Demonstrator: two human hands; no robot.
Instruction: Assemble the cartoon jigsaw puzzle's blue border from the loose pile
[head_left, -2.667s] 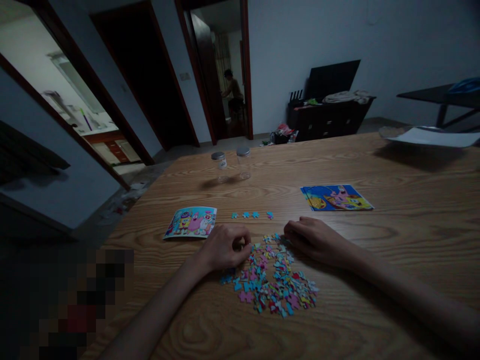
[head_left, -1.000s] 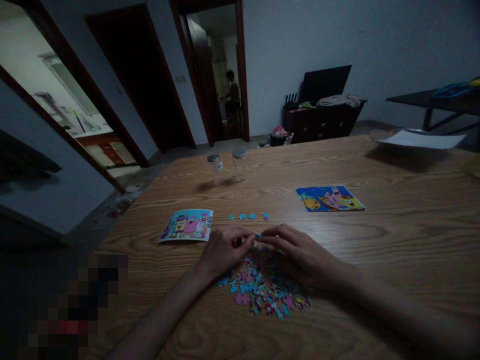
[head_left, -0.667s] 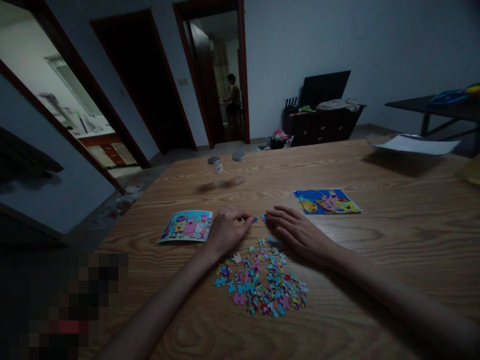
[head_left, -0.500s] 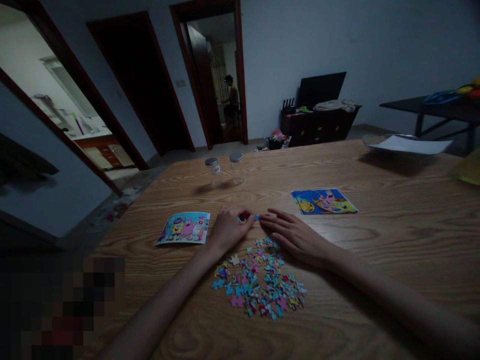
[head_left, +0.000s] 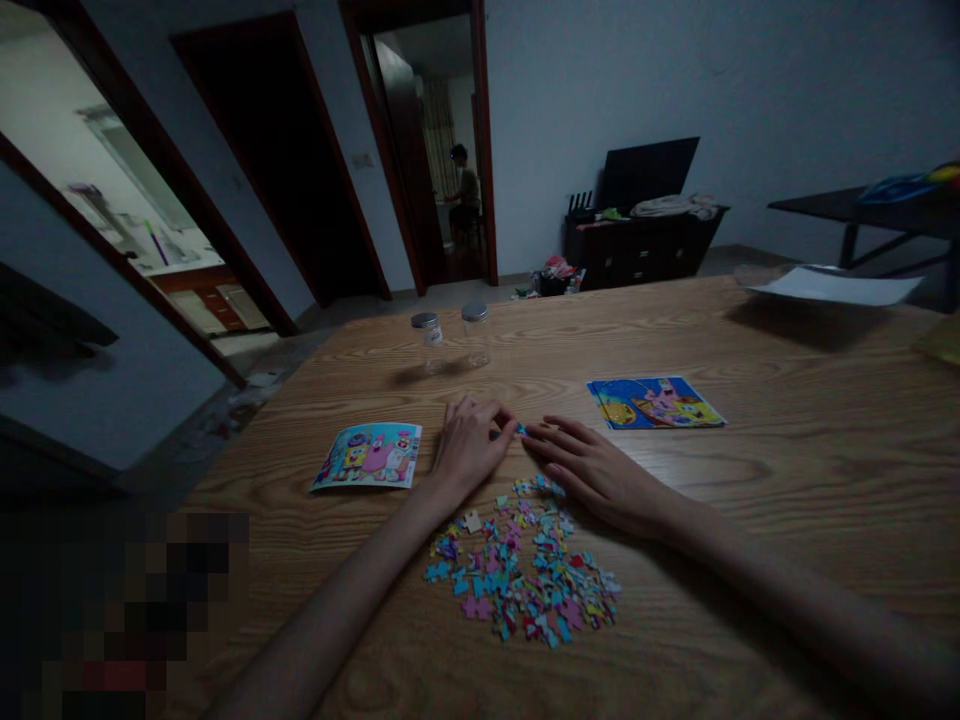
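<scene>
A heap of small coloured puzzle pieces lies on the wooden table in front of me. Beyond the heap, my left hand rests on the row of blue pieces, fingers laid over them and pressing down. My right hand lies flat beside it, fingers stretched out, fingertips touching the end of that row. Most of the row is hidden under my left hand.
A cartoon picture card lies left of my hands, another picture card to the right. Two small lidded jars stand further back. White paper sits at the far right. A person sits in a distant doorway.
Both hands have left the heap and moved forward to the row of blue pieces. The left hand went from a pinch to lying over the row.
</scene>
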